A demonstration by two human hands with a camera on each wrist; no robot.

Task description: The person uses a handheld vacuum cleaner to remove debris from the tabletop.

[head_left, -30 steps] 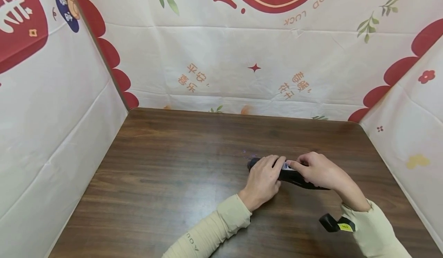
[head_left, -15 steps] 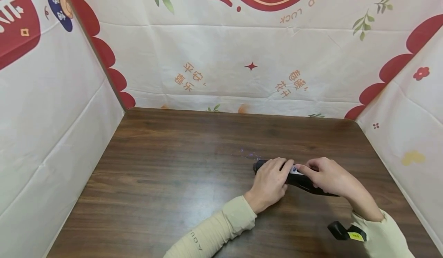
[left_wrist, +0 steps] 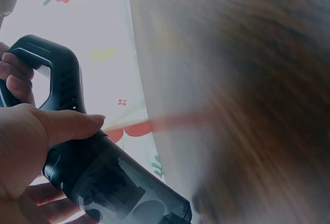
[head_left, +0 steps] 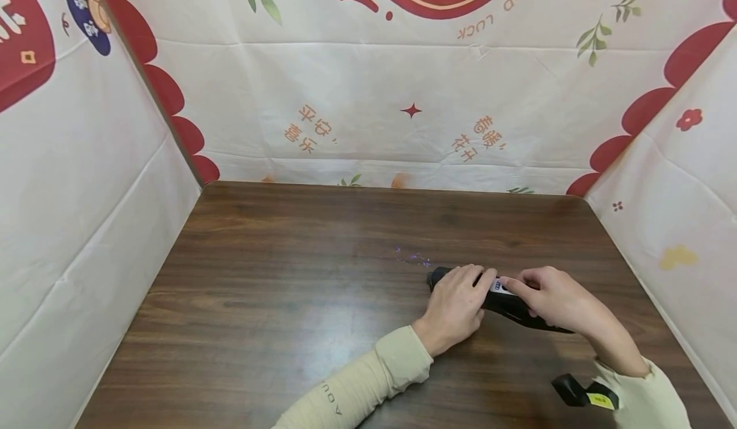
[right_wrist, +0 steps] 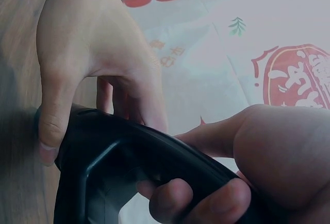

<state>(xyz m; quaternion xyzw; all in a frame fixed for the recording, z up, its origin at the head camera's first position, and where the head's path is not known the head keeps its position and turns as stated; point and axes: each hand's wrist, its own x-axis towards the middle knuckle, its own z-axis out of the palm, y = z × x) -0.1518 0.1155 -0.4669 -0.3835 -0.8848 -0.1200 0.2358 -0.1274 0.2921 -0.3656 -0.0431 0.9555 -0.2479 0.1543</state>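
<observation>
Left hand (head_left: 455, 301) wraps the handheld vacuum (head_left: 507, 304) body, right hand (head_left: 553, 301) curls round its handle at 3 o'clock; I'd pin it flat on the worktop (head_left: 288, 288).

handheld vacuum (head_left: 507, 304): black body, with a small white and blue label on top; smoky translucent front part in the left wrist view
table (head_left: 299, 275): dark brown wood grain, with a few tiny purple specks near the vacuum's nose
sleeves (head_left: 368, 384): pale beige-green, with small dark letters on the left one
wrist device (head_left: 578, 392): black with a yellow tag
backdrop cloth (head_left: 368, 96): cream, printed with red scalloped shapes, a red star, green leaf sprigs, orange characters and "GOOD LUCK"
</observation>
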